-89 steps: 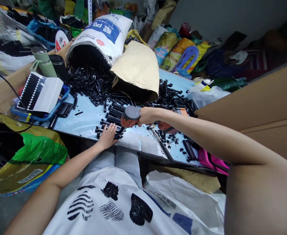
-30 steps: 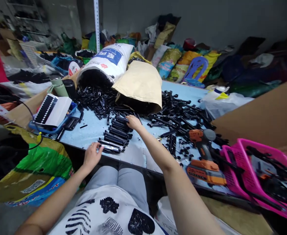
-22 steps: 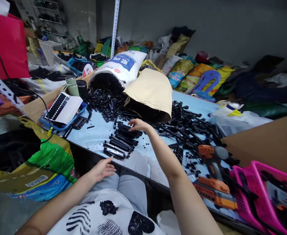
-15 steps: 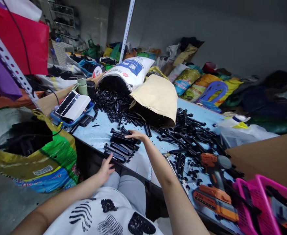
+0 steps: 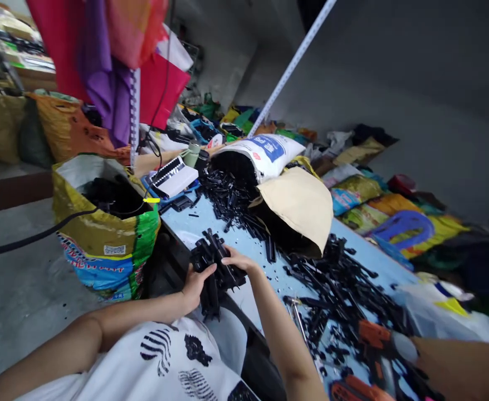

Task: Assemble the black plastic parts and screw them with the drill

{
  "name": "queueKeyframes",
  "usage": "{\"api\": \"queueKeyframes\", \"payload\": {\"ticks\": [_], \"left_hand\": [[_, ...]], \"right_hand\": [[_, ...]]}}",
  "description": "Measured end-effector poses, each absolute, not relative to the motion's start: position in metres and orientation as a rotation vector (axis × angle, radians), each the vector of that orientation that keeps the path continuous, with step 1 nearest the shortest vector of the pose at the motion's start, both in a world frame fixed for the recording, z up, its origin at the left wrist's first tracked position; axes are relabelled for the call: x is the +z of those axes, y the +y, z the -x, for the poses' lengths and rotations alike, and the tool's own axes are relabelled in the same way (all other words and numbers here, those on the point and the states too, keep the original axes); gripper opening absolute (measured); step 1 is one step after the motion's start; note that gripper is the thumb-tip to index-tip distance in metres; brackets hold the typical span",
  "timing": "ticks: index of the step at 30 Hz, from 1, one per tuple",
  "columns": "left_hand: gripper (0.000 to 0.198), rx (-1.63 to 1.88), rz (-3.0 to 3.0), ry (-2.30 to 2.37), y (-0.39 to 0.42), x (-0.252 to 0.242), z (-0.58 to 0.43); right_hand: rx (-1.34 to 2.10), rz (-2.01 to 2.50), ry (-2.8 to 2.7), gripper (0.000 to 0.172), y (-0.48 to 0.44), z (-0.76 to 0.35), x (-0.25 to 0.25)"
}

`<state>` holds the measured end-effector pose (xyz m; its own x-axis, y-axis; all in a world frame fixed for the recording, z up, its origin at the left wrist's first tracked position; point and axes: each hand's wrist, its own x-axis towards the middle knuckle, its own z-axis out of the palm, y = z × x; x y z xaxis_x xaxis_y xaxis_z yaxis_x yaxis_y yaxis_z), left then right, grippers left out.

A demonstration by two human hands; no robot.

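Note:
A bundle of long black plastic parts [image 5: 211, 259] is gathered between my two hands at the near edge of the light blue table [image 5: 250, 303]. My left hand [image 5: 197, 283] grips the bundle's left side, thumb across the front. On the right side, my right hand [image 5: 239, 259] is closed around more of the same parts. The fingers behind the bundle are hidden. Beyond my hands, small loose black pieces [image 5: 228, 197] spill from a white sack [image 5: 265, 153]. A tan paper sack [image 5: 301, 203] lies with its mouth toward me.
To the left, a yellow-green woven sack [image 5: 106, 239] holds black parts, with a black cable [image 5: 39, 238] running across it. More black parts [image 5: 340, 284] cover the table's right, near an orange cordless drill [image 5: 373, 334]. A blue tray [image 5: 171, 195] sits at the far left.
The black parts that lay on the table's edge are now lifted and gripped between both hands. My view has turned left, bringing more of the woven sack into sight.

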<state>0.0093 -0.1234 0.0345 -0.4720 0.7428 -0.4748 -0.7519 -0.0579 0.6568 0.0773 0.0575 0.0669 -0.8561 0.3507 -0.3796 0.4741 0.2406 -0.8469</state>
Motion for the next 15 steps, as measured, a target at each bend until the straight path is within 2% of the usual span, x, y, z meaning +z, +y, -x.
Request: {"api": "queueKeyframes", "payload": {"ticks": [3,6,9,12,15], "left_hand": [[0.052,1.871,-0.202,1.004,-0.109,0.087,0.045],[0.042,1.604,-0.375,0.917,-0.092,0.149,0.138],[0.039,1.481,-0.386,1.119,-0.101,0.196,0.237],[0.039,1.612,-0.377,1.307,-0.138,0.211,0.308],[0.042,1.637,-0.355,1.599,-0.179,0.198,0.346]], "right_hand": [[-1.654,-0.855,2.555,0.072,0.065,-0.041,0.113],[-1.761,-0.844,2.518,0.069,0.064,0.030,0.161],[-2.020,-0.645,2.366,0.066,0.040,0.118,0.192],[-2.207,-0.371,2.221,0.060,-0.003,0.195,0.201],[-2.223,-0.267,1.992,0.060,-0.042,0.244,0.191]]}}
